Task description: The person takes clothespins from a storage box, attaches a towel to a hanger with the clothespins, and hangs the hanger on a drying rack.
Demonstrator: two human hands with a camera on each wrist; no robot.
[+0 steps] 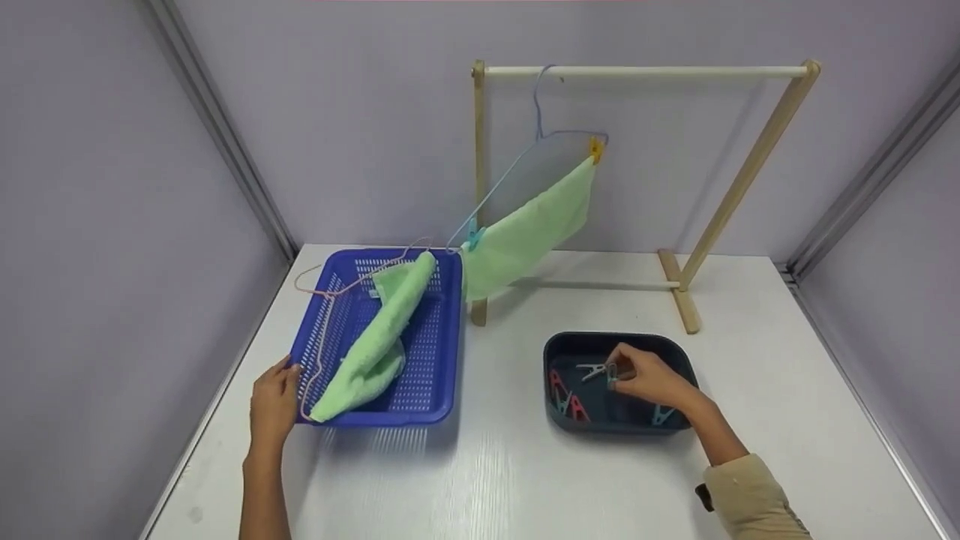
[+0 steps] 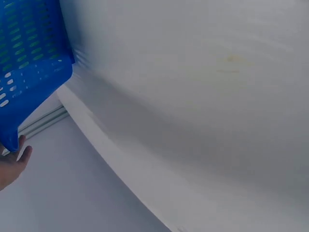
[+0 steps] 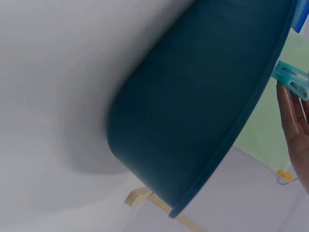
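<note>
Pinching teal clothespin over tub: right hand | looks light, springy, squeeze handle ends | left hand touches basket left of tub, hold unclear

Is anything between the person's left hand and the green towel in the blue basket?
Yes: in the head view, the basket's left rim and the pink hanger's wire lie between the left hand and the towel.

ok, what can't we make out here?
Head: floor of the blue basket under the green cloth, which covers it.
Left wrist: how the left hand meets the basket; left edge cuts it off.
Right wrist: pegs lying in the dark tub; its wall hides them.
Right wrist: rest of the right hand, cut by right edge.
</note>
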